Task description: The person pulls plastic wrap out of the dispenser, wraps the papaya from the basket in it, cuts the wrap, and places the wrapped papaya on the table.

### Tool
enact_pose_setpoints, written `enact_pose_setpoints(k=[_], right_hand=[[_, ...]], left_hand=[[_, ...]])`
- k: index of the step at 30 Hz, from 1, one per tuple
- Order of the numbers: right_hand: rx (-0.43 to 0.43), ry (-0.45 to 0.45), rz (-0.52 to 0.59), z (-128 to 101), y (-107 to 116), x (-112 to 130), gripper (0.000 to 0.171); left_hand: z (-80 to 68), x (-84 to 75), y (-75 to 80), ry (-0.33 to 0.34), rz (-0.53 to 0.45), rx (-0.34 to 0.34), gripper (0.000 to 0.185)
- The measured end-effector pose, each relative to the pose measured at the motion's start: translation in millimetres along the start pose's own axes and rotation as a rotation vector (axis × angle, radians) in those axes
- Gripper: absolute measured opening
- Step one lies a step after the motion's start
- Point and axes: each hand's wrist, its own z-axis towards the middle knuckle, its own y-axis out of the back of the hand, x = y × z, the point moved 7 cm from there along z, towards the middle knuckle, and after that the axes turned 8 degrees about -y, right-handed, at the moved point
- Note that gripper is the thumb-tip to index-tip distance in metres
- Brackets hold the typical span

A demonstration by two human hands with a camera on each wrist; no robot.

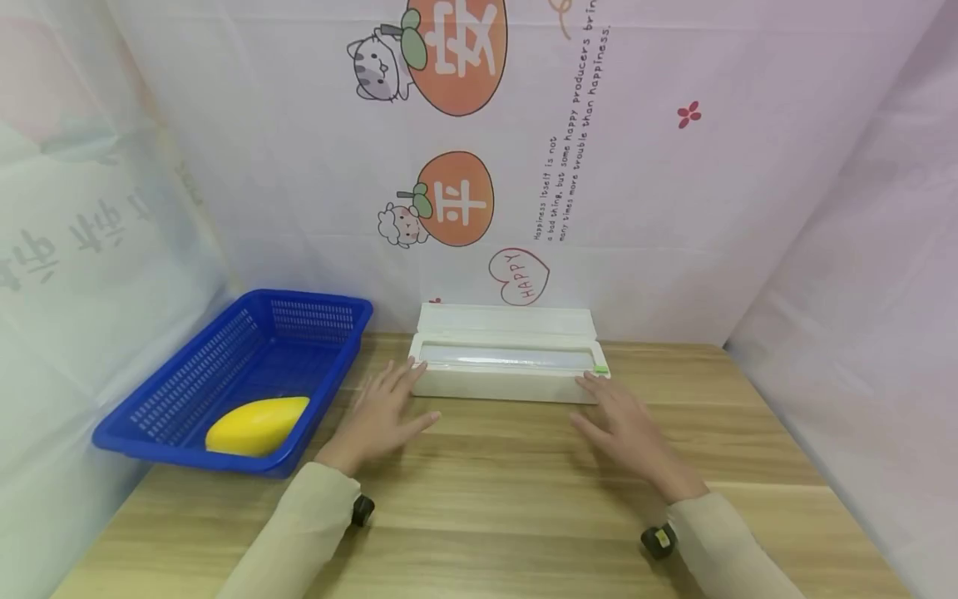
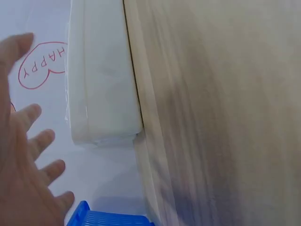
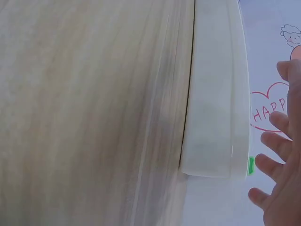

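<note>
Cream sleeves (image 1: 298, 526), black wrist cameras (image 1: 362, 510)

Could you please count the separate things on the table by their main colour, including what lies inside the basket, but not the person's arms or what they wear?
Blue: 1 (basket)
Yellow: 1 (rounded thing in the basket)
White: 1 (box with its lid raised)
Total: 3
</note>
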Motion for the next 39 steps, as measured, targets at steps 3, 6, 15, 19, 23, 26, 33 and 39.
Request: enact_pose_setpoints(k=[3, 6, 15, 19, 23, 26, 33, 39], right_hand=[[-0.058, 0.04, 0.032, 3, 4, 1, 0.06], [-0.109, 0.061, 0.039, 6, 7, 0, 0.056], [-0.195, 0.065, 0.023, 21, 13, -10, 0.055], [-0.197, 0.046, 0.029, 27, 14, -13, 0.056], [-0.178, 0.011, 0.043, 32, 13, -17, 0.054], [-0.165, -0.008, 0.052, 35, 11, -21, 0.052], [-0.169, -0.004, 0.046, 43, 10, -27, 0.049], [-0.188, -0.001, 0.052, 44, 11, -29, 0.04]], left_hand=[[6.3, 1.4, 6.2, -0.033, -0.01, -0.071, 0.08], [11.4, 2.6, 12.1, -0.061, 0.0, -0.136, 0.073], [27.2, 8.8, 20.4, -0.049, 0.012, -0.22, 0.054], [33.6, 14.7, 18.8, -0.041, 0.031, -0.232, 0.049], [38.5, 18.3, 18.5, -0.04, 0.033, -0.246, 0.047], [40.7, 18.1, 20.3, -0.034, 0.019, -0.249, 0.044], [46.1, 19.2, 18.0, -0.034, 0.012, -0.238, 0.041], [50.1, 23.4, 14.7, -0.044, 0.026, -0.227, 0.039]])
